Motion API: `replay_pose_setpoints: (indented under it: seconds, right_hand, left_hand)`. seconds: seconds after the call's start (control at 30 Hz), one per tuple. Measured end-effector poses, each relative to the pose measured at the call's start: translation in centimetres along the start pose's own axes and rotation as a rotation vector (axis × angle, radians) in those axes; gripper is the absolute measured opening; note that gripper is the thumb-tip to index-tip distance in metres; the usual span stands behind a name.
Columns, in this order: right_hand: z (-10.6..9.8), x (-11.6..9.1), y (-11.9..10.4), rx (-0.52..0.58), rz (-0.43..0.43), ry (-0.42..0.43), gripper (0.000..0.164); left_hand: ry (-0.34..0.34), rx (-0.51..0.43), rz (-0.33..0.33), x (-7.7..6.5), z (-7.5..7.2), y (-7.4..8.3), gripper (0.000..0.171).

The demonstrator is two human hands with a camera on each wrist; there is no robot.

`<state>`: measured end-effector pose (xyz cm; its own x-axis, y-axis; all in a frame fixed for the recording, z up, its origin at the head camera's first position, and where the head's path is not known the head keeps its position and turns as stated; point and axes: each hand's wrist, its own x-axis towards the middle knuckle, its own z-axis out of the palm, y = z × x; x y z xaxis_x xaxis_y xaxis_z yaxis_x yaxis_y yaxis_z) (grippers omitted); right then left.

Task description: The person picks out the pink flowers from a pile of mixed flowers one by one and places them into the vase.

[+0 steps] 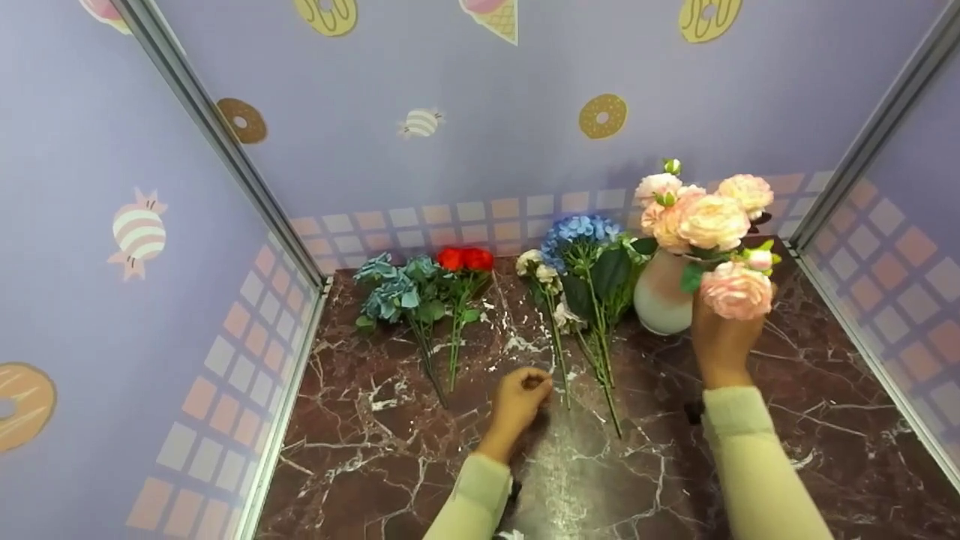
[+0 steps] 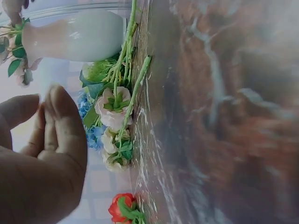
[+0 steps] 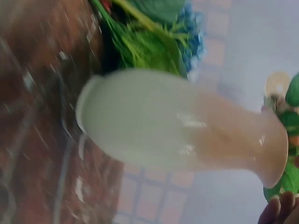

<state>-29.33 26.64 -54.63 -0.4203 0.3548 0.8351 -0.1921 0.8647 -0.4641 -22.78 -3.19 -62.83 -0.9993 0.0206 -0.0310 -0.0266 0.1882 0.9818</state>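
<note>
Patterned wall [image 1: 495, 165]: rises behind the vase, with bare tabletop to the vase's right for the working arm.
Marbled tabletop [image 1: 360, 487]: carries vase and cut blooms; its polished look suggests a base that could slide under a sideways push.
Pink bouquet [image 1: 712, 223]: spreads above the vase's mouth at the right, stem ends hidden by the opaque wall; best settled by its stems, straight down, petals untouched.
Blue bunch [image 1: 581, 232]: lies just left of the vase, stems toward the person; a wide swing could snag its leaves.
Teal bunch [image 1: 394, 292]: lies at far left, well apart from the action.
Vase [image 1: 660, 307]: stands upright at right; a light steadying touch on its body would guard against tipping.
Right hand [image 1: 724, 345]: is raised beside the vase's neck, partly behind a bloom; whether it grasps a stem cannot be told.
Left hand [image 1: 519, 401]: relaxed and loosely curled near the white flowers' stems, nothing visible in its fingers; free to brace the vase.
Red flowers [image 1: 466, 259]: lie beside the teal.
White flowers [image 1: 546, 274]: lie beside the blue.
</note>
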Motion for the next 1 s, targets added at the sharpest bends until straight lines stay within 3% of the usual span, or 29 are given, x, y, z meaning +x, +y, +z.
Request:
replay_pose_setpoints:
  seconds: [0.1, 0.17, 0.3, 0.4, 0.47, 0.6, 0.7, 0.8, 0.9, 1.0]
  right_hand:
    - [-0.6, -2.0, -0.6, 0.201, 0.215, -0.156, 0.027]
    - [-0.8, -3.8, -1.2, 0.25, 0.298, -0.293, 0.024]
    - [-1.3, -8.0, -2.7, 0.2, 0.277, -0.561, 0.016]
    - [-1.8, -10.5, -3.9, 0.192, 0.228, -0.698, 0.016]
    - [-2.2, -11.6, -4.6, 0.195, 0.217, -0.757, 0.016]
    - [-2.6, -12.6, -5.5, 0.18, 0.207, -0.819, 0.012]
    - [-2.8, -12.5, -5.9, 0.165, 0.204, -0.866, 0.01]
    - [-3.0, -12.0, -6.2, 0.172, 0.21, -0.919, 0.01]
    - [-3.1, -10.9, -6.7, 0.2, 0.212, -0.931, 0.014]
    - [-3.0, -9.6, -7.3, 0.24, 0.201, -0.911, 0.017]
  left_hand:
    - [0.029, 0.251, 0.045, 2.9, 1.3, 0.0, 0.012]
    - [0.042, 0.383, 0.057, 4.9, 2.2, -0.2, 0.021]
    - [0.052, 0.584, 0.023, 7.8, 3.6, -1.4, 0.028]
    - [0.069, 0.699, -0.034, 8.9, 3.8, -2.3, 0.015]
    - [0.088, 0.721, -0.059, 9.3, 3.6, -2.7, 0.017]
    - [0.069, 0.636, -0.09, 9.7, 2.3, -2.4, 0.025]
    - [0.003, 0.403, -0.163, 9.3, 1.1, -1.8, 0.003]
    - [-0.028, 0.155, -0.23, 8.0, 0.2, -1.0, 0.022]
    - [-0.031, 0.002, -0.187, 6.1, -0.3, 0.2, 0.028]
    - [-0.042, -0.069, -0.094, 3.9, -0.2, 1.6, 0.024]
